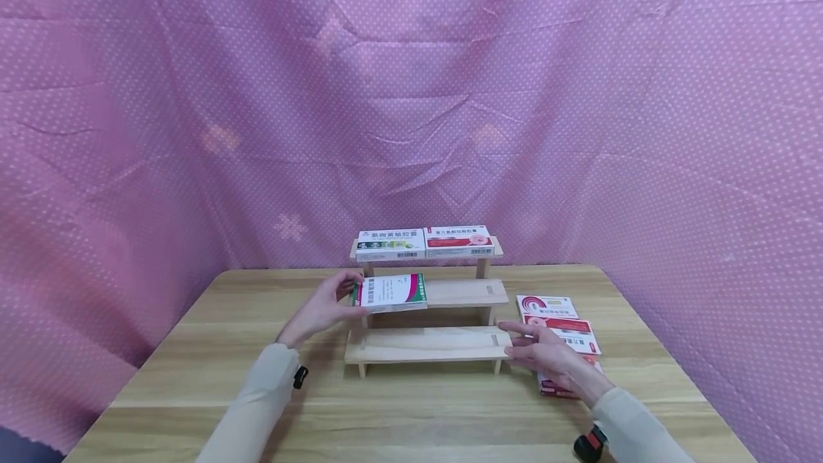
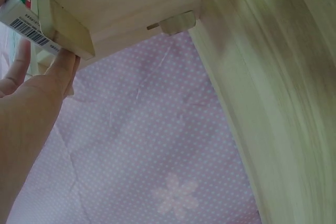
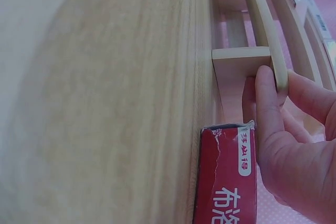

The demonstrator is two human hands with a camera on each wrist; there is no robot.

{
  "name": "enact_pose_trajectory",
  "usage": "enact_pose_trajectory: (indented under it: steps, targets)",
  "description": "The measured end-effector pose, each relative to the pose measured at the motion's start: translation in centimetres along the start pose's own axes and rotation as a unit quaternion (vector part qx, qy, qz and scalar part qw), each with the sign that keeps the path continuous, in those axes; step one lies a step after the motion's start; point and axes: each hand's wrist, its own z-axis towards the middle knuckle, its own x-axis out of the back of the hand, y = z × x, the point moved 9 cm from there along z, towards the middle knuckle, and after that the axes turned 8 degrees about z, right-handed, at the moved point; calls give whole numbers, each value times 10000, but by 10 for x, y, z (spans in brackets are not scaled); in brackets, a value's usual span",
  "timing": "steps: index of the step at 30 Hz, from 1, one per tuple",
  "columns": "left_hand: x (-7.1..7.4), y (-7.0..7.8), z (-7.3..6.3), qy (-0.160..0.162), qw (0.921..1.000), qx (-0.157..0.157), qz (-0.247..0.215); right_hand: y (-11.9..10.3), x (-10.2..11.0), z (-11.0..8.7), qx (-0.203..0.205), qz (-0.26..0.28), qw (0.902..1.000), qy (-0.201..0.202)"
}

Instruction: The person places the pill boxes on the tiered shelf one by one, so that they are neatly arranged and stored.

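A three-step wooden display rack (image 1: 437, 354) stands on the table. My left hand (image 1: 323, 309) holds the left end of a white, green and magenta medicine box (image 1: 391, 290) on the left part of the middle step. In the left wrist view, fingers bend round the barcode end of this box (image 2: 32, 31), right at the shelf's end. Lower down on the other side, my right hand (image 1: 554, 361) grips the right end of the bottom step. Its thumb and fingers lie on opposite faces of that board (image 3: 264, 17) in the right wrist view.
Two medicine boxes, one with green print (image 1: 390, 244) and one with a red band (image 1: 458, 241), lie side by side on the top step. Several more red and white boxes (image 1: 562, 333) are piled right of the rack, partly behind my right hand. A pink dotted cloth (image 1: 411, 106) hangs behind the table.
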Motion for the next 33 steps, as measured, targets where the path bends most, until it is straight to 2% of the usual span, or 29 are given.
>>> enact_pose_trajectory:
  steps: [8, 15, 19, 27, 33]
  targets:
    - [-2, 2, 2, 13, 9995, -237, -200, -2, -2, -1, 108, -48, 9998, -170]
    - [1, -1, 9, 104, 9996, -199, -153, 0, 0, 0, -26, -4, 9999, 99]
    - [1, -2, 10, 103, 9996, -175, -170, 1, 0, 0, -35, 1, 10000, 72]
    - [-1, 1, 9, 50, 9994, -326, -144, -1, -3, 0, 8, 73, 10000, -1]
    - [-2, 2, 9, 12, 9992, -386, -99, -2, -2, -2, -40, 107, 9998, 150]
